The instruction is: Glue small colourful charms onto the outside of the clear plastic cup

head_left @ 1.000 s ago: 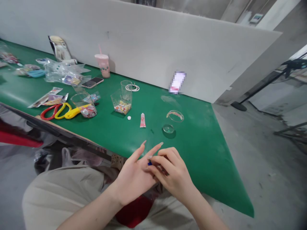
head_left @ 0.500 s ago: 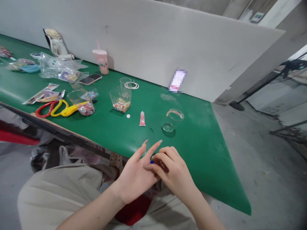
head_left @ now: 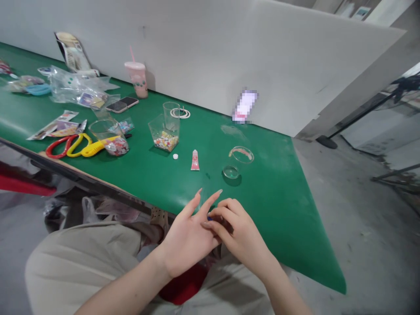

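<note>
My left hand (head_left: 188,234) is palm up near the table's front edge, with thumb and index finger stretched out. My right hand (head_left: 234,223) reaches over its other fingers, its own fingers curled in a pinch. Between my right fingertips a bit of a small blue piece (head_left: 210,218) shows; the rest is hidden. Beyond my hands lie a pink tube (head_left: 195,161), a white cap (head_left: 175,156), a small clear round dish (head_left: 231,172) and a clear ring-like lid (head_left: 242,155) with pinkish stuff on it.
On the green table (head_left: 275,210) stand clear cups with colourful bits (head_left: 166,141), scissors (head_left: 59,146), phones (head_left: 122,104), a pink drink cup (head_left: 138,79) and plastic bags (head_left: 68,85). A lit, blurred phone (head_left: 245,106) leans on the white partition (head_left: 197,57).
The fingers of my right hand have shifted slightly, and less of the blue piece shows. The camera view has moved a little; the table items stay in place.
</note>
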Tool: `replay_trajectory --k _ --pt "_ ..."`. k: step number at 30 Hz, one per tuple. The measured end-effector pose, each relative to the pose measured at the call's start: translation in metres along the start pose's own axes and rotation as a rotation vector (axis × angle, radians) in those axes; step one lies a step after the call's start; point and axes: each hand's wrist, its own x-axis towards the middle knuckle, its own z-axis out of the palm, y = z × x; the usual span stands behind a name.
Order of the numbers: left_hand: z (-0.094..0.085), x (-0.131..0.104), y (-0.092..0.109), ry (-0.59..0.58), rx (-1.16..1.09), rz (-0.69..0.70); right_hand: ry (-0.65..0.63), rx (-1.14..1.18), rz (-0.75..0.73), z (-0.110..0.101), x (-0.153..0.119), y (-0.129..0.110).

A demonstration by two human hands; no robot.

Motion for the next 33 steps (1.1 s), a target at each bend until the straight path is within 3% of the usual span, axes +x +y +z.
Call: replay_trajectory --k 10,15,22,33 --pt "-0.003 0.002 0.000 -0.042 0.118 -0.059 -0.011 0.350 0.300 -0.008 0.012 0.013" --pt "-0.007 -0.001 -0.001 -0.027 0.083 -0.098 -0.116 0.491 0.408 -0.019 0.026 0.014" --pt "-0.012 -0.013 -0.002 -0.112 0.110 -0.081 -0.127 0.512 0.433 -0.018 0.032 0.017" --pt "-0.010 -0.019 0.000 -0.100 0.149 -0.076 -0.215 0.747 0.525 -0.016 0.030 0.024"
